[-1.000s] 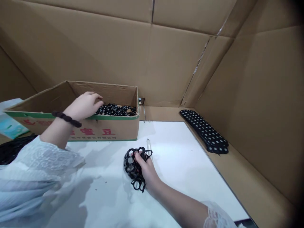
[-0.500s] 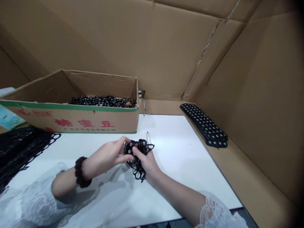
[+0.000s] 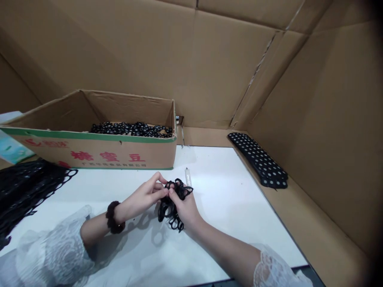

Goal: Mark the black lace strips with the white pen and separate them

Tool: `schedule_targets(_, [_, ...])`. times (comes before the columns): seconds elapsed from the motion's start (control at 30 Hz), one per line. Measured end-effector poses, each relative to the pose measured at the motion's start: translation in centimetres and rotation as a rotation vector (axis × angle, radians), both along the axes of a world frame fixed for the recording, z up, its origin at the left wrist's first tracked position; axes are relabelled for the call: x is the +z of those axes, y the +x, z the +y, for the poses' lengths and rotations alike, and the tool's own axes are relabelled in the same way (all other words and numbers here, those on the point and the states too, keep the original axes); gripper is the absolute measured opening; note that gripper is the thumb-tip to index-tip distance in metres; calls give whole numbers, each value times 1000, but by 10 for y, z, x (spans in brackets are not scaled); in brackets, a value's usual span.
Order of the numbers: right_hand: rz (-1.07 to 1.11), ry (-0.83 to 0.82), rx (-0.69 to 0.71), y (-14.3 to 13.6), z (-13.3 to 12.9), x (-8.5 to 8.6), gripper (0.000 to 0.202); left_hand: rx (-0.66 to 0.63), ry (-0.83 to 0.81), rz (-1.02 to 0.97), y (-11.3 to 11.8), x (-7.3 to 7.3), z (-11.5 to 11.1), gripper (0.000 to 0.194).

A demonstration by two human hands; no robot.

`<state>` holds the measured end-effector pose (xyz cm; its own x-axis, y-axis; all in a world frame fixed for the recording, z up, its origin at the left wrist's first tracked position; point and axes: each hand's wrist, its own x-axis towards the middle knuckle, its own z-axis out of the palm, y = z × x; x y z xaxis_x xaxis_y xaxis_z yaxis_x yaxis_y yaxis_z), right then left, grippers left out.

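A crumpled bunch of black loops [image 3: 172,208] is held between my two hands, just above the white tabletop. My right hand [image 3: 186,205] is closed round its right side, thumb on top, with loops sticking out above and hanging below. From the left, my left hand [image 3: 151,191] pinches the bunch with thumb and fingers, close to the right thumb. What exactly lies between those fingertips is hidden. Behind the right hand, a slim clear stick with a dark pointed tip [image 3: 188,177] lies on the table.
A cardboard box [image 3: 119,154] at the back left holds many small black ring pieces [image 3: 131,129]. Black openwork sheets [image 3: 26,187] lie at the far left. White-dotted black strips [image 3: 259,159] are stacked along the right cardboard ledge. Cardboard walls [image 3: 143,52] enclose the back and right.
My left fingers have come in closer to the right thumb. The white-dotted part that showed between the hands is now out of sight. My right hand keeps its hold.
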<state>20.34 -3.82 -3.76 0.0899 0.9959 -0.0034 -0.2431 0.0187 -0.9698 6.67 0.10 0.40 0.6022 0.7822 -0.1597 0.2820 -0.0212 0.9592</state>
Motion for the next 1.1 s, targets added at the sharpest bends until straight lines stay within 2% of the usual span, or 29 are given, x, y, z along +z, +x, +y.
schedule_targets(0.13, [-10,-13,53,-2,-1,-4,12,51,-82,-1,6,-1,1,11])
schedule_targets(0.3, [-70,-39,48,-1,-1,-7,9,31,-119,-44,5,-4,7,11])
schedule_targets(0.37, [-65,-52,31,-1,-2,-7,10,52,-71,-64,1,-4,12,13])
schedule_targets(0.43, [-68,-53,46,-1,-3,-7,10,64,49,-2,-3,-5,15,18])
schedule_targets(0.57, [-123,8,103,-1,-7,-2,10,-71,288,213,-6,-7,10,22])
schedule_targets(0.67, [-141,71,130,-1,-8,3,11,-121,344,234,-2,-7,1,20])
schedule_targets(0.77, [-135,89,159,-1,-9,6,10,-69,352,210,0,-5,1,21])
schedule_targets(0.9, [-172,56,60,-1,-10,9,8,69,342,154,-6,2,10,30])
schedule_targets(0.97, [-162,53,22,-1,-12,15,9,135,482,174,-9,7,10,28])
schedule_targets(1.1, [-78,108,61,-1,-17,27,11,182,889,213,-10,24,4,20])
